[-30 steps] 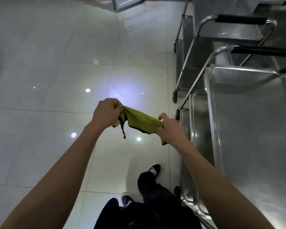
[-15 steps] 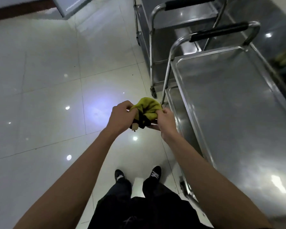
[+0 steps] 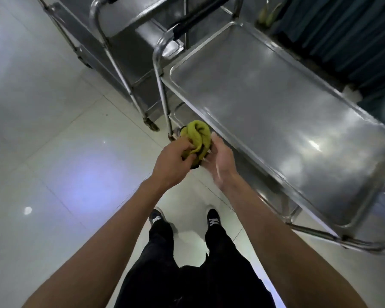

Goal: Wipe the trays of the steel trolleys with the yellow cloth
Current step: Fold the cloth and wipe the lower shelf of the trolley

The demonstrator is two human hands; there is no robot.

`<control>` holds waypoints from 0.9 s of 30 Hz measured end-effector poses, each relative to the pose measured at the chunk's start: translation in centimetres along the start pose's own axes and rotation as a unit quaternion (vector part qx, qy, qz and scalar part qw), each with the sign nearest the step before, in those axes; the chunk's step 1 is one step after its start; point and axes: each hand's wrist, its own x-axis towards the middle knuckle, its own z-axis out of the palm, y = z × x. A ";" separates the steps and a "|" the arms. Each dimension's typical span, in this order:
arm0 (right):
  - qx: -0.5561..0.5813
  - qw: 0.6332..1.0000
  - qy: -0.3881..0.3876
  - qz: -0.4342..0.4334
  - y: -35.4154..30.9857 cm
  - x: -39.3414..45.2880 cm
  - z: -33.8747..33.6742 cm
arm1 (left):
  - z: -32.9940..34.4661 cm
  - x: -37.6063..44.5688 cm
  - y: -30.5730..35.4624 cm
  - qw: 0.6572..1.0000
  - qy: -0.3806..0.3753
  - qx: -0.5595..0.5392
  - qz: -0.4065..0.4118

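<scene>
**Bunching the yellow cloth beside the steel trolley, before any wiping**

A person stands on a glossy tiled floor [image 3: 53, 134], seen from above, both bare arms reaching forward. The yellow cloth [image 3: 197, 136] is in the air between the hands, rolled into a loose wad, just beside the near corner of the closest trolley's top tray [image 3: 276, 121] but not touching it. The left hand [image 3: 172, 162] grips the lower folds, its fingers [image 3: 188, 150] curled into the fabric. The right hand [image 3: 220, 156] cups the cloth from the other side, palm turned inward; its fingers are hidden behind the wad, so I cannot tell how they lie.

The step looks like shaping the cloth into a pad. Done well, I would say it ends with a flat, folded face and no trailing ends, held in one hand, so it can be pressed onto the tray and drawn in overlapping strokes, with the raised rim and corners included.

The tray is bare brushed steel with a raised lip, catching bright reflections. A lower shelf shows beneath it. A second steel trolley [image 3: 125, 47] stands just behind, with black-gripped handles. Dark curtain-like fabric [image 3: 347, 30] hangs beyond. Black trousers and dark shoes show below.
</scene>
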 end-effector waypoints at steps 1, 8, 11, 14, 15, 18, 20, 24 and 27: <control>0.028 0.999 0.018 0.001 0.4 -0.2 0.2 | 0.0 0.0 -0.6 0.999 -0.021 0.009 0.033; 0.189 0.966 0.176 0.003 4.0 -2.4 1.3 | -0.3 -1.8 -2.9 0.982 -0.087 0.022 0.164; 0.205 0.957 0.203 -0.005 5.6 -3.7 1.6 | -0.1 -3.1 -3.2 0.971 -0.097 0.042 0.214; 0.244 0.944 0.220 -0.012 7.2 -5.3 1.8 | 0.2 -4.7 -3.5 0.964 -0.142 0.080 0.213; 0.253 0.941 0.224 -0.017 7.8 -5.8 1.7 | 0.3 -5.3 -3.6 0.961 -0.150 0.091 0.213; 0.241 0.943 0.223 -0.044 9.7 -7.7 1.4 | 0.6 -7.2 -3.8 0.953 -0.158 0.110 0.232; 0.224 0.949 0.214 -0.065 10.5 -9.1 1.1 | 0.8 -8.6 -4.1 0.944 -0.170 0.123 0.254; 0.231 0.946 0.211 -0.087 12.8 -12.5 -0.2 | 1.1 -12.0 -4.0 0.914 -0.226 0.169 0.291; 0.262 0.931 0.241 -0.078 14.7 -14.2 -0.6 | 0.6 -13.7 -4.2 0.901 -0.255 0.187 0.297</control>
